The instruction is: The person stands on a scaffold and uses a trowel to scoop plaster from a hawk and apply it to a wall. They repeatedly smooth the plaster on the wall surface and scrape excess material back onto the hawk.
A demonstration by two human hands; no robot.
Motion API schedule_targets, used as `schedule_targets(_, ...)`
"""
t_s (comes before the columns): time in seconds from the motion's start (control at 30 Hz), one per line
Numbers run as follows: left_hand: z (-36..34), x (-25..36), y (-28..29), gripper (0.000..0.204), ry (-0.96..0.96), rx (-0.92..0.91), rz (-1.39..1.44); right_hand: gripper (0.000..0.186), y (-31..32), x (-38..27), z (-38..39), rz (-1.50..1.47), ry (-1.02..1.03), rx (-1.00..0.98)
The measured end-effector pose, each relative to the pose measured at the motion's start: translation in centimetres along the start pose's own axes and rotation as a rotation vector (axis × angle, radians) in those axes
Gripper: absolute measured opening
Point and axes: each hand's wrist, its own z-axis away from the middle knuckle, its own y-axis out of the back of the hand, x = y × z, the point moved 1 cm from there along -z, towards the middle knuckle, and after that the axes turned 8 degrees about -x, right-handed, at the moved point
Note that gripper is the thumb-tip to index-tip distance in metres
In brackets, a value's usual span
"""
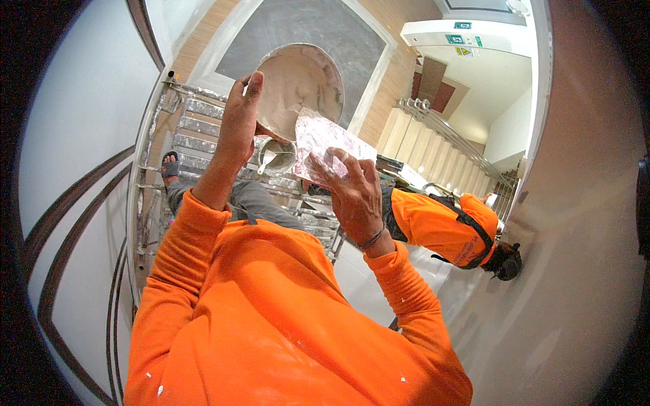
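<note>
My left hand [238, 128] is closed on the left rim of a round bowl [338, 71], its thumb up along the side. Smooth beige-grey filler paste [294, 84] coats the inside of this bowl. In my right hand [355, 196] is a thin, flat pink-and-white smeared sheet [315, 140], pinched between thumb and fingers. The sheet's far corner overlaps the bowl's near edge; whether it touches the paste I cannot tell. Below the bowl sits a small bucket [290, 162] with a white-handled tool [267, 160] in it.
Paint-spattered scaffold slats [196, 124] lie beneath me, with a rail [139, 203] along the panelled left wall [81, 101]. To the right a co-worker in orange [440, 227] bends toward a smooth wall [575, 203]. Stairs [440, 145] with metal railings drop away behind the co-worker.
</note>
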Motion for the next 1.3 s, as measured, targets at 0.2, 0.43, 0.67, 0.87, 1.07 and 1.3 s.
schedule_targets(0.2, 0.1, -0.1, 0.5, 0.064, -0.038, 0.033, -0.042, 0.053, 1.8, 1.3, 1.0, -0.120, 0.067, -0.053)
schedule_targets(0.43, 0.5, 0.0, 0.5, 0.067, 0.023, -0.142, -0.187, 0.025, 5.7, 3.5, -3.5, -0.119, -0.058, -0.176)
schedule_targets(0.67, 0.6, -1.3, 0.9, 0.075, -0.003, -0.128, -0.526, 0.027, 3.3, 3.4, -7.7, -0.118, -0.014, -0.561)
schedule_targets(0.87, 0.2, -5.1, 3.0, 0.078, 0.088, -0.059, -0.419, 0.035, -0.9, 7.4, -7.9, -0.942, 0.246, -0.619)
schedule_targets(1.07, 0.7, -2.8, 2.0, 0.071, 0.068, -0.007, -0.069, 0.033, 0.9, 7.0, -5.5, -1.550, -0.359, -0.446)
schedule_targets(1.3, 1.3, 2.2, 0.3, 0.064, 0.072, -0.070, -0.066, 0.025, 4.1, 4.1, -3.7, -0.508, -0.066, -0.081)
